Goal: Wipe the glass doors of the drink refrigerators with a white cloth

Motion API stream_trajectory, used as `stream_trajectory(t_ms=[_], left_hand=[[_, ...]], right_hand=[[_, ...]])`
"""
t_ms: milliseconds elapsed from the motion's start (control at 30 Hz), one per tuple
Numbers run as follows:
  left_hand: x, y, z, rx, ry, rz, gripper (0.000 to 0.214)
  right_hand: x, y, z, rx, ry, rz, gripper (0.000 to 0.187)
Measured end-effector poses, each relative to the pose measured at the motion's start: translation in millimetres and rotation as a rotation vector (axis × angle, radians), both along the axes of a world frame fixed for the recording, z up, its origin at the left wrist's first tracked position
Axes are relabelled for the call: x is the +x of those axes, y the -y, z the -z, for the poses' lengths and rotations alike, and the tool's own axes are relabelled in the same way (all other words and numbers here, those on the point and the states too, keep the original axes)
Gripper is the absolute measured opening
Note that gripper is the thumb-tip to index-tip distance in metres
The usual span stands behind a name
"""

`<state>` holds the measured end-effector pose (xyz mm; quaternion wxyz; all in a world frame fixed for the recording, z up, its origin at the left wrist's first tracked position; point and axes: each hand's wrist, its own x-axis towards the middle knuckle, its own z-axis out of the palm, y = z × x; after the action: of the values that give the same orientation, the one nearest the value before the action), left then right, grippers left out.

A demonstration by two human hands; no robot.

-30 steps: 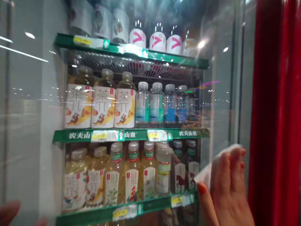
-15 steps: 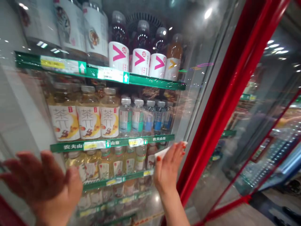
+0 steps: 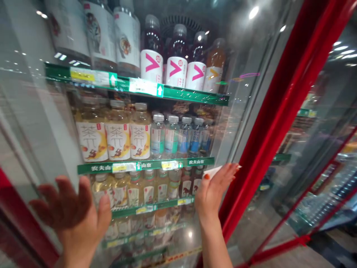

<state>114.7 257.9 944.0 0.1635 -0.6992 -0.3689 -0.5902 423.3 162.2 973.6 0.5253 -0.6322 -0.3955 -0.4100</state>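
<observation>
Your right grip clenches a thin white paper wipe, its soft strip poking out beside your thumb, just by the red metal frame of the smooth glass cooler door. Your left grip is released, fingers spread, near that glass, with plastic tea bottles on green-edged shelves behind it.

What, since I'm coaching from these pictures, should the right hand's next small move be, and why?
Probably settle the white wipe flat against the glass door. The right hand seems to grip it only along one edge, with a corner jutting out beside the fingers, so little of it would meet the glass. The left hand is open and holds nothing visible.
</observation>
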Motion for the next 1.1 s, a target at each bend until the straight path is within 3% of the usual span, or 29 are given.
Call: stream_trajectory(t_ms=[67,133,233,300,367,467,567,633,700,767,800,867,933,1000,1100], left_hand=[[6,0,-0.8,0.064,-0.042,-0.143,0.099],[9,-1,-3.7,0.100,-0.073,-0.189,0.098],[3,0,-6.2,0.130,-0.106,-0.166,0.095],[-7,-1,-3.3,0.125,-0.128,-0.142,0.094],[-17,-3,3.2,0.118,-0.143,-0.132,0.093],[-23,-8,14.4,0.172,-0.136,-0.146,0.093],[-19,-10,19.6,0.205,-0.122,-0.169,0.091],[-17,-10,19.9,0.203,-0.126,-0.181,0.091],[-16,-9,19.8,0.210,-0.130,-0.193,0.092],[-16,-9,20.5,0.203,-0.136,-0.204,0.093],[-16,-9,21.0,0.199,-0.136,-0.206,0.093],[-17,-10,22.0,0.191,-0.130,-0.202,0.094],[-17,-10,22.7,0.188,-0.121,-0.189,0.095],[-18,-11,23.1,0.190,-0.127,-0.171,0.096],[-19,-11,23.8,0.169,-0.107,-0.158,0.097]], right_hand=[[-18,-11,-21.9,0.046,-0.041,-0.018,0.084],[-57,-24,-31.4,0.010,0.092,-0.069,0.089],[-97,-30,-4.6,-0.112,0.438,-0.156,0.092],[-83,-21,21.1,-0.162,0.466,-0.119,0.091],[-49,-9,28.7,-0.156,0.282,-0.040,0.089],[-19,-7,-0.5,-0.035,-0.004,-0.012,0.084],[-54,-26,-27.4,-0.029,0.127,-0.025,0.086],[-85,-33,-19.9,-0.106,0.369,-0.077,0.090],[-93,-30,-0.2,-0.165,0.523,-0.108,0.092],[-75,-22,10.4,-0.176,0.461,-0.082,0.092],[-62,-19,7.2,-0.147,0.367,-0.056,0.091],[-47,-19,-14.4,-0.054,0.177,-0.014,0.088],[-61,-29,-40.5,-0.002,0.122,-0.021,0.088],[-95,-41,-50.4,-0.079,0.248,-0.102,0.094],[-133,-47,-25.3,-0.265,0.641,-0.254,0.097]])
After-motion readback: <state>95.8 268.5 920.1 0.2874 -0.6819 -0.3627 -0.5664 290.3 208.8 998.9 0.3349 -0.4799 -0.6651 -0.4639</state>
